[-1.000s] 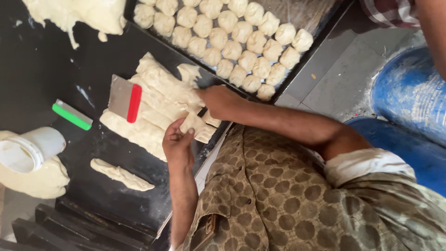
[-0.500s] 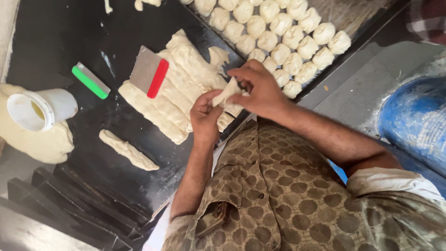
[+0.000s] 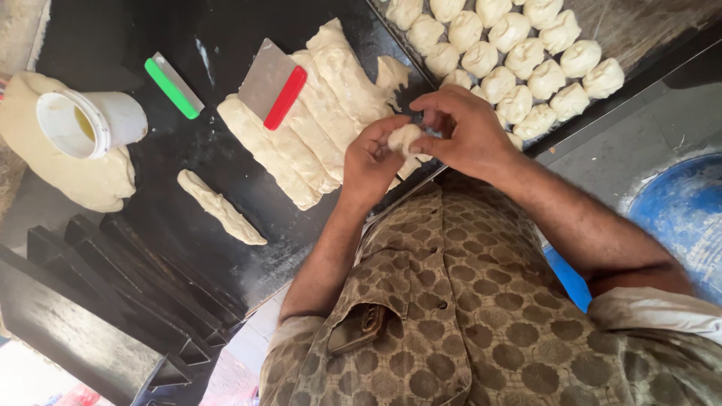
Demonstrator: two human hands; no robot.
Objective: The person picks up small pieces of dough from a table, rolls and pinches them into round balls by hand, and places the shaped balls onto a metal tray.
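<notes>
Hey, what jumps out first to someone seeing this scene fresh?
Both hands, left hand and right hand, pinch a small dough piece at the centre. Behind them, rows of shaped dough balls fill a tray at top right, and dough strips lie under a red-handled scraper on the black worktop.

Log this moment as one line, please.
left hand + right hand: pinching dough piece | dough strips on worktop | scraper resting on strips
</notes>
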